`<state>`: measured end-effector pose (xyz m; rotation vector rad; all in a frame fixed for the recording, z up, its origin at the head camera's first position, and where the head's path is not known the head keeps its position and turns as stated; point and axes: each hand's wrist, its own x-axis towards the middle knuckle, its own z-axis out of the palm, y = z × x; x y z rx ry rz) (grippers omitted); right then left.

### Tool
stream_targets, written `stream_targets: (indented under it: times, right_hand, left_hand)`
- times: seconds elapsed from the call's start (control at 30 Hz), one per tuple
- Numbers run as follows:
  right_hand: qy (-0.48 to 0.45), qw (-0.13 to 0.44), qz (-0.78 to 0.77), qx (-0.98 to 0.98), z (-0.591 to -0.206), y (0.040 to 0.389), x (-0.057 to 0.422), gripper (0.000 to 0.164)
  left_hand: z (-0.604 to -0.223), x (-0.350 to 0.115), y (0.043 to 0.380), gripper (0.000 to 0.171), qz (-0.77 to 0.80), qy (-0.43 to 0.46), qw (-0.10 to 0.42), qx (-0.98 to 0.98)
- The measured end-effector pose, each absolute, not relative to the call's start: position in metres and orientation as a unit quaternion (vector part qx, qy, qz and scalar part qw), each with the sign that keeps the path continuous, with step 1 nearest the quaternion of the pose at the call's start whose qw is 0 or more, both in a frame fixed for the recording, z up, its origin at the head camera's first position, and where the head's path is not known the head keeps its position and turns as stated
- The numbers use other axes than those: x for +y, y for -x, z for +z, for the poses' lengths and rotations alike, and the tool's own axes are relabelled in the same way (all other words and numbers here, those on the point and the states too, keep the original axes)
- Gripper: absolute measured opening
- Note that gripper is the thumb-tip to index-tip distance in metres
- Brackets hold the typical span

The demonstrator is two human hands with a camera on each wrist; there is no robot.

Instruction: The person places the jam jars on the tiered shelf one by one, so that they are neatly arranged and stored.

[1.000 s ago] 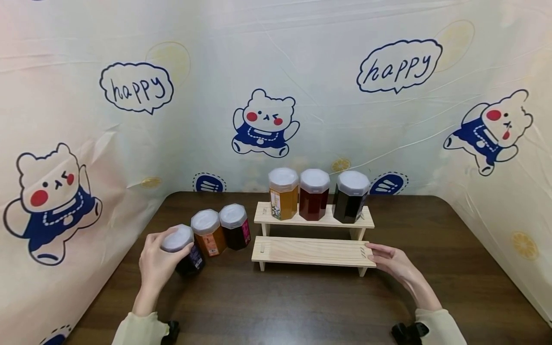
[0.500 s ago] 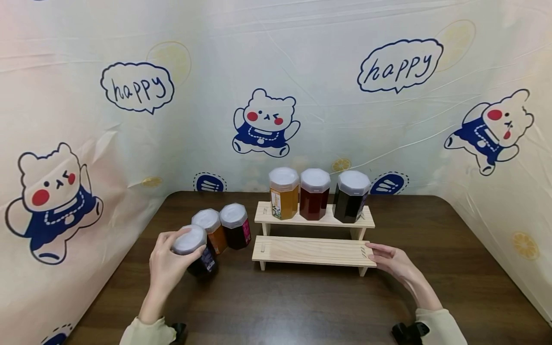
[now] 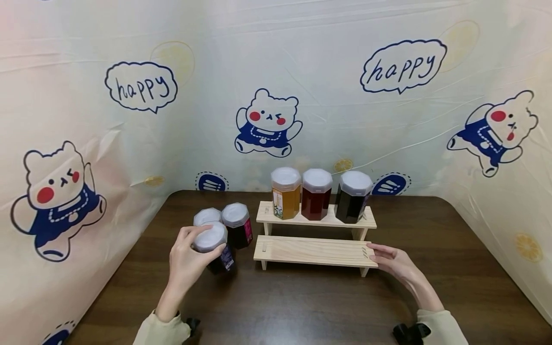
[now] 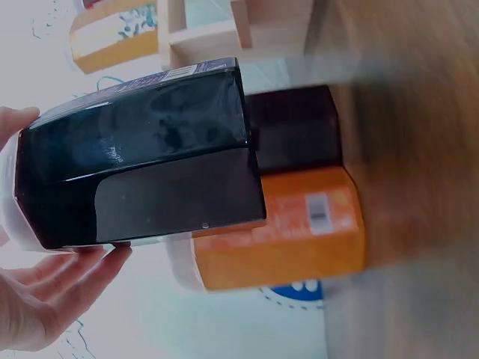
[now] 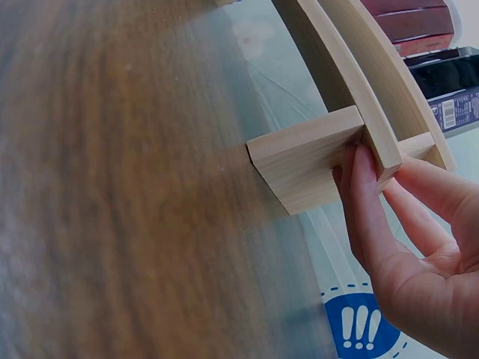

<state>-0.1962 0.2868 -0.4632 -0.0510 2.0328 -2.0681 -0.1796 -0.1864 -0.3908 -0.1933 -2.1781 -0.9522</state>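
My left hand (image 3: 189, 261) grips a dark octagonal jar (image 3: 222, 261) by its white lid, thumb on one side and fingers on the other. In the left wrist view the jar's base hangs above the table, in front of an orange jar (image 4: 284, 239) and a second dark jar (image 4: 296, 127). My right hand (image 3: 398, 268) pinches the right end of the low wooden shelf (image 3: 315, 250), thumb and fingers on its two faces. Behind, the higher wooden shelf (image 3: 267, 212) bears an amber jar (image 3: 291, 206), a red-brown jar (image 3: 315, 203) and a black jar (image 3: 350, 207).
The dark wooden table (image 3: 310, 306) extends toward me and to both sides of the shelves. A printed cloth (image 3: 327, 120) with bears and "happy" bubbles hangs along the back and sides. The jar with a pink label (image 3: 238, 232) stands left of the shelves.
My left hand has carried the dark jar to the right, so it now covers most of the orange jar in the head view. My right hand stays on the low shelf's end.
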Motion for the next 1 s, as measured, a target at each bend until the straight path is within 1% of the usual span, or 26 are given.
stream_targets:
  times: [0.1,0.33,0.67,1.0]
  right_hand:
    - [0.016,0.119,-0.708,0.696,-0.463,0.196,0.286,0.042]
    - [0.014,0.117,-0.702,0.702,-0.461,0.196,0.286,0.052]
    - [0.007,0.119,-0.706,0.698,-0.462,0.196,0.287,0.044]
    - [0.012,0.118,-0.701,0.703,-0.462,0.196,0.287,0.050]
  left_hand:
    - [-0.388,-0.178,0.180,0.047,-0.379,0.091,0.367,-0.845]
    - [-0.378,-0.162,0.181,0.047,-0.392,0.114,0.356,-0.840]
    - [-0.369,-0.136,0.184,0.048,-0.394,0.149,0.339,-0.841]
    - [-0.364,-0.108,0.187,0.047,-0.414,0.185,0.301,-0.839]
